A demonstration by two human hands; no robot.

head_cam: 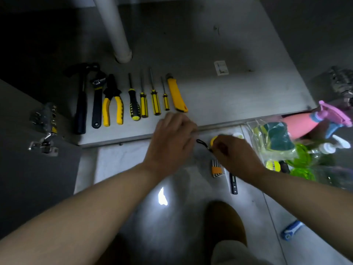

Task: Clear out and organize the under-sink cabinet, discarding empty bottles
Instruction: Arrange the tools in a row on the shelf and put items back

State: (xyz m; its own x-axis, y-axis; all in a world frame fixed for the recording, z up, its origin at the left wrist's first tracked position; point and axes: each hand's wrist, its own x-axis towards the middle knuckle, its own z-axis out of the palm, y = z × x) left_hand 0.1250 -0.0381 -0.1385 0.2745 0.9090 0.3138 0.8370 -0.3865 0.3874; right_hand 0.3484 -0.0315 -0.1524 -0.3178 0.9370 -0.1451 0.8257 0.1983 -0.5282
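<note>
On the grey cabinet floor (219, 96) a row of tools lies side by side: a black hammer (81, 104), a wrench (97, 100), yellow pliers (112, 106), several screwdrivers (145, 100) and a yellow utility knife (176, 94). My right hand (235, 157) grips a yellow tape measure (214, 140) with a black wrist loop (203, 144), just in front of the cabinet edge. My left hand (172, 138) hovers beside it at the cabinet's front lip, fingers curled downward; what they hold, if anything, is hidden.
A white drain pipe (116, 31) stands at the back. A hex key set (216, 168) and a black tool (233, 183) lie on the tiled floor. Pink spray bottle (298, 125), bagged sponges (277, 138) and green items sit right. Door hinge (44, 131) at left.
</note>
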